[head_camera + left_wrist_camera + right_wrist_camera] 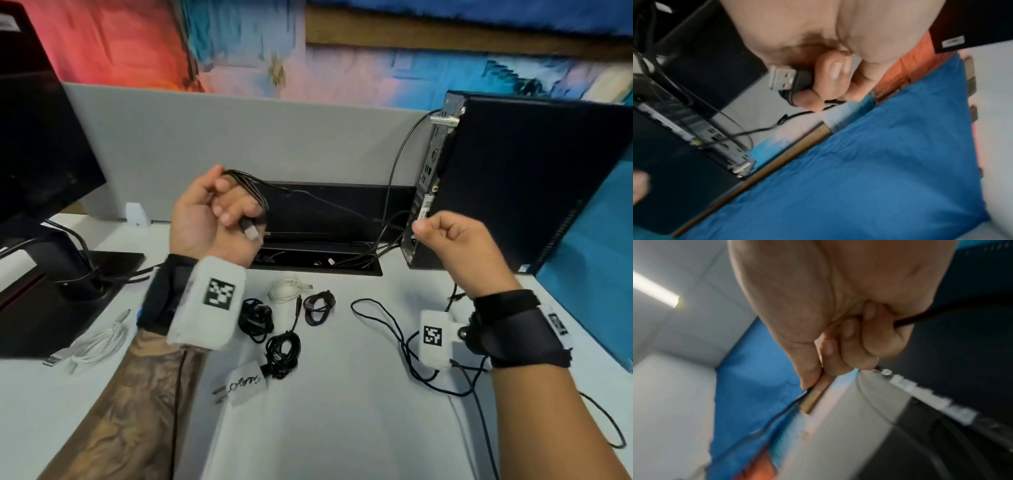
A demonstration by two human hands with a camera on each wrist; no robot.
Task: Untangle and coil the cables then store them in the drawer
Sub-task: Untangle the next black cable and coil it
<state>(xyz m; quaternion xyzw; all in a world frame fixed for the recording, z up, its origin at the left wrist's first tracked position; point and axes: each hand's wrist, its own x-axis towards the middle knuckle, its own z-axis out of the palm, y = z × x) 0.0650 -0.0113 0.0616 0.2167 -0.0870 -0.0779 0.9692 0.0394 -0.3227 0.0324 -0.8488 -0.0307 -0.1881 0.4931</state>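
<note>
My left hand [219, 209] is raised above the desk and grips a black USB cable [253, 186] wound in loops round its fingers. The cable's USB plug [782, 78] sticks out below the curled fingers [833, 76]. A single strand runs from the loops rightward to my right hand [442, 234], which pinches it between thumb and forefinger with the rest of the cable [920, 316] passing through the fist. The slack [394, 329] trails on the desk under my right wrist. No drawer is in view.
Several coiled cables lie on the white desk [342, 411]: two black bundles [255, 317], a white one [287, 289], a dark one [318, 305], a black one with a white charger [246, 383], and a white USB cable [92, 346]. A monitor stand [68, 274] stands left, a computer tower [513, 178] right, a cable port [318, 263] behind.
</note>
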